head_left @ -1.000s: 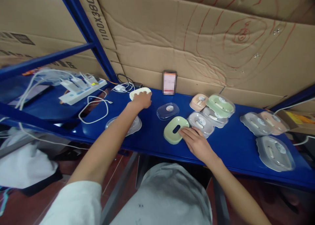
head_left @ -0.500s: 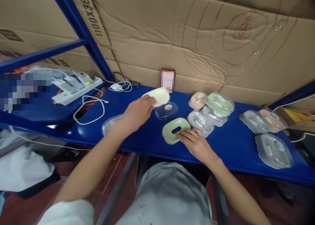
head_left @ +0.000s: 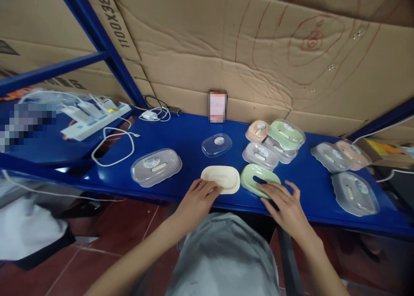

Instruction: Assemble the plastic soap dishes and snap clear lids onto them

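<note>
From my seat at the feed, the far left shows a white power strip [head_left: 93, 119] with plugs in it and a looped white charging cable [head_left: 113, 149] on the blue metal shelf [head_left: 181, 132]. Next comes a clear plastic oval case with a domed lid [head_left: 156, 166], standing alone and untouched.

The left hand [head_left: 194, 199] rests at the shelf's front edge. Its fingers are loosely curled and its fingertips touch the near-left rim of a cream oval plastic tray [head_left: 221, 179]. It is a light contact, not a closed grasp. Behind that tray lies a small clear oval lid with a round sticker [head_left: 216, 145], and further back a dark upright phone-like slab [head_left: 217, 106] leans on the cardboard.

Just right of the cream tray, almost touching it, sits a pale green oval plastic tray with a dark slot [head_left: 258, 179]. The right hand [head_left: 287, 205] lies over its near-right edge with fingers spread and flat, pressing or steadying rather than gripping.

I judge the step in hand to be setting these two trays side by side at the front edge. Lifting either one from here would call for fingers hooked under a rim, since neither hand has hold of anything.

Beyond are a cluster of clear-lidded cases in grey, pink and green [head_left: 274, 143] and more clear-lidded cases at the far right [head_left: 354, 192].

Readable writing: "1100X380" printed on the brown cardboard sheet [head_left: 121, 24], with its end cut off at the top of the view. The round stickers are too small to read.
</note>
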A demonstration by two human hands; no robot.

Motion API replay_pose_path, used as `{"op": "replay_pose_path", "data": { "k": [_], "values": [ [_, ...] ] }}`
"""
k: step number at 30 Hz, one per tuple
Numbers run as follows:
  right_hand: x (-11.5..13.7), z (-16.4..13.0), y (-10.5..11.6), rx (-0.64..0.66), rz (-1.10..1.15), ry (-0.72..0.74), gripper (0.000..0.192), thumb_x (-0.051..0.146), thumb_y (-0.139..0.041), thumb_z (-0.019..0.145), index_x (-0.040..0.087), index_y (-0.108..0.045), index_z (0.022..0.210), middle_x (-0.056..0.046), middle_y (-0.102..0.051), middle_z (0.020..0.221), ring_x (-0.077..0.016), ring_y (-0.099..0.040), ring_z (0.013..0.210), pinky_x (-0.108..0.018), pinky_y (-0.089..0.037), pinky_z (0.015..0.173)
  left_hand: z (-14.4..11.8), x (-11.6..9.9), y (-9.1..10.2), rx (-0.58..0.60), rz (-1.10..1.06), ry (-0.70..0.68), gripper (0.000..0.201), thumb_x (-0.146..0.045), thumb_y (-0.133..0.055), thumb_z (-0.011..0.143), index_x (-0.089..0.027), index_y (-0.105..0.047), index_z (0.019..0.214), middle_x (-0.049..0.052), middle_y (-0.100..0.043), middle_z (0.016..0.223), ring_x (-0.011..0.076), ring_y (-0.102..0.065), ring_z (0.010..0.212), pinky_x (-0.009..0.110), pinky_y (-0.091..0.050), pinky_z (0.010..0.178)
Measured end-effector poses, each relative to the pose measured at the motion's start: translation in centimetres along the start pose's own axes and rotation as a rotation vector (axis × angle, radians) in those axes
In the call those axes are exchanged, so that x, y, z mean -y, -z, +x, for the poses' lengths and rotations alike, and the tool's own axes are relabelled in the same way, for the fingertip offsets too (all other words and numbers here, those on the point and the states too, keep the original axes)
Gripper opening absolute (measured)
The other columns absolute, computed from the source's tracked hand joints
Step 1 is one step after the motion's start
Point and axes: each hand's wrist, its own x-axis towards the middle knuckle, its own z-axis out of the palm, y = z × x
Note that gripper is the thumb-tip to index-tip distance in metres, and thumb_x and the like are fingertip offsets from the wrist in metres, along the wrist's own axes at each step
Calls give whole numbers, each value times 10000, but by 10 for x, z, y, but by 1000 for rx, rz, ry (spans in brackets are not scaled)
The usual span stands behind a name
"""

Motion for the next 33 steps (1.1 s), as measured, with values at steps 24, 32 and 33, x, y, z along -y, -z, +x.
{"op": "replay_pose_path", "data": {
  "k": [24, 32, 33],
  "values": [
    [48, 65, -39, 2, 290, 240, 413, 187, -595, 1081, 246, -604, 1489, -98, -760, 1336, -241, -691, 1279, -521, -523, 1165, -4, 46, 12, -161, -153, -109, 181, -298, -707, 1034, -208, -691, 1189, 98, -749, 1221, 257, -714, 1260, 448, -624, 1103],
    [46, 64, -44, 22, 287, 263, 407, 132, -581, 1069, 235, -639, 1458, -82, -759, 1345, -223, -686, 1295, -491, -526, 1179, -7, 47, 7, -137, -115, -158, 148, -311, -705, 1031, -195, -709, 1123, 86, -751, 1165, 243, -722, 1189, 488, -561, 1186],
    [45, 63, -44, 25, 281, 266, 412, 128, -575, 1070, 238, -634, 1463, -81, -756, 1353, -222, -682, 1301, -490, -521, 1179, -7, 47, 8, -136, -148, -154, 161, -326, -713, 1026, -198, -709, 1123, 86, -749, 1165, 244, -720, 1189, 485, -562, 1181]
  ]
}}
